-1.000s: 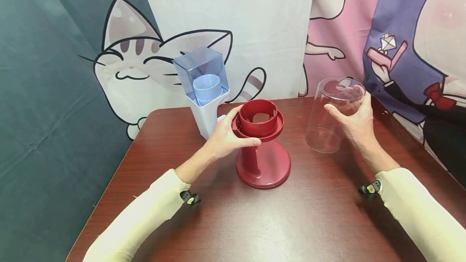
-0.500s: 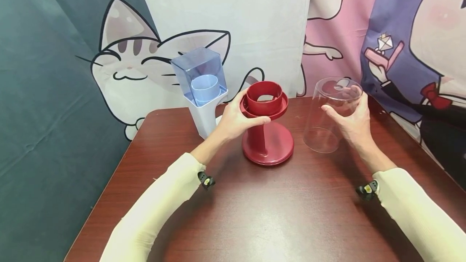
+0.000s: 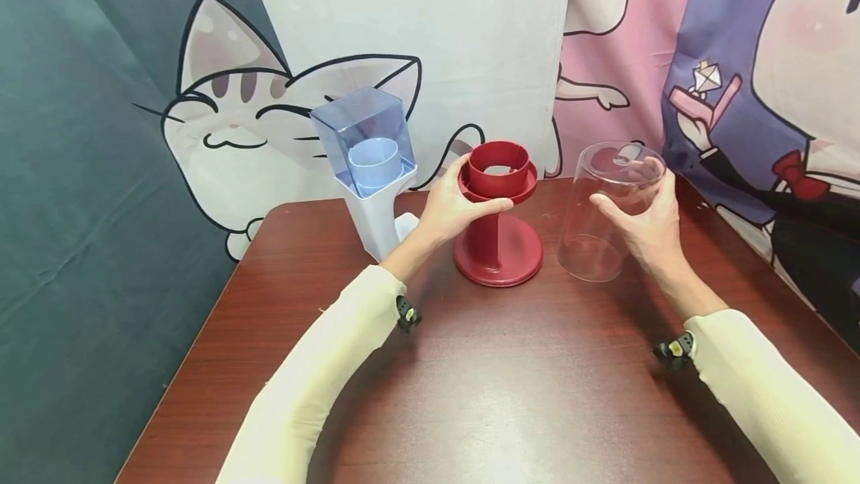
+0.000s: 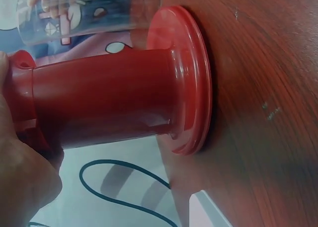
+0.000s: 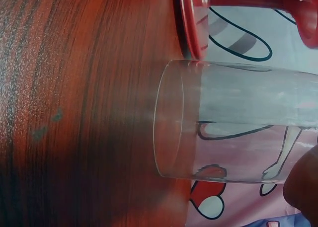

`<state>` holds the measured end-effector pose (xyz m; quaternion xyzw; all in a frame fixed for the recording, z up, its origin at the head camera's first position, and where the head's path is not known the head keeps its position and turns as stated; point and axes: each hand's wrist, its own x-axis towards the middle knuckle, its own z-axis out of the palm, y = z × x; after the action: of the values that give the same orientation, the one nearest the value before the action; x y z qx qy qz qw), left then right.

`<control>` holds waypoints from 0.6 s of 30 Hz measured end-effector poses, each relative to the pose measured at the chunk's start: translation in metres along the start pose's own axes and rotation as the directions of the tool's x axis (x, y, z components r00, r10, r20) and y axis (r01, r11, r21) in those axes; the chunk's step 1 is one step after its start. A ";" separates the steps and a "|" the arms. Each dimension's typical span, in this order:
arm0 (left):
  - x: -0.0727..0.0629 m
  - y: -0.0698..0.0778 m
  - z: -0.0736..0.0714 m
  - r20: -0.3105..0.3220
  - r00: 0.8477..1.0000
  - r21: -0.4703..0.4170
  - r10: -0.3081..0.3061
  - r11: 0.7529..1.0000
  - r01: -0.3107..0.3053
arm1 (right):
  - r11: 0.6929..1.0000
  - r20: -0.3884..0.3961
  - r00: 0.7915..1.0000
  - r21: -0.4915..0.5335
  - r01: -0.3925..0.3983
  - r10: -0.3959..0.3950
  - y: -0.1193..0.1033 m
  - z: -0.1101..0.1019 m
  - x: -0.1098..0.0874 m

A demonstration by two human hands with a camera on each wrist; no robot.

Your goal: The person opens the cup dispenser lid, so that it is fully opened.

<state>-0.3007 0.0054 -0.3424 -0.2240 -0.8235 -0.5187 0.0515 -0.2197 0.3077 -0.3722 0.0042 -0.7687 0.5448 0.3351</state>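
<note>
My left hand grips the collar of a red plastic stand, thumb along the near side. The stand is upright, with an open ring on top, a column and a round foot; its foot shows at the tabletop in the left wrist view. To its right, my right hand holds a clear plastic cylinder near its top, thumb on the near side and fingers behind. The cylinder's closed end with a small round knob faces up. In the right wrist view its wide open rim is down at the table, close beside the red foot.
A pale blue and white dispenser with a see-through square hopper stands at the back left, just past my left forearm. The brown wooden table ends at a printed cloth backdrop behind and on both sides.
My left hand has moved the red stand away from me and slightly right, nearer the clear cylinder. The right hand and cylinder have hardly moved.
</note>
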 end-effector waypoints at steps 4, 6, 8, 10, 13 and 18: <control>0.007 -0.004 0.006 -0.006 1.000 0.008 -0.002 1.000 0.002 | 1.000 -0.002 1.000 0.005 0.005 -0.005 0.006 0.001 0.002; 0.011 -0.007 0.008 -0.011 1.000 0.008 -0.004 1.000 0.004 | 1.000 -0.003 1.000 0.005 0.005 -0.005 0.010 0.001 0.003; 0.014 -0.009 0.009 -0.012 1.000 0.001 -0.007 1.000 0.007 | 1.000 -0.003 1.000 -0.005 0.005 -0.005 0.012 0.002 0.004; 0.018 -0.011 0.010 -0.004 1.000 -0.022 -0.008 1.000 0.008 | 1.000 -0.003 1.000 -0.010 0.011 -0.011 0.012 0.002 0.003; 0.023 -0.012 0.012 0.012 1.000 -0.053 -0.013 0.999 0.014 | 1.000 -0.004 1.000 -0.013 0.016 -0.016 0.011 0.002 0.003; 0.029 -0.012 0.020 0.033 0.999 -0.113 -0.021 0.993 0.025 | 1.000 -0.012 1.000 -0.015 0.019 -0.019 0.009 0.001 0.002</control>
<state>-0.3292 0.0274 -0.3523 -0.2252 -0.7959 -0.5617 0.0196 -0.2249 0.3111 -0.3786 0.0055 -0.7706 0.5359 0.3449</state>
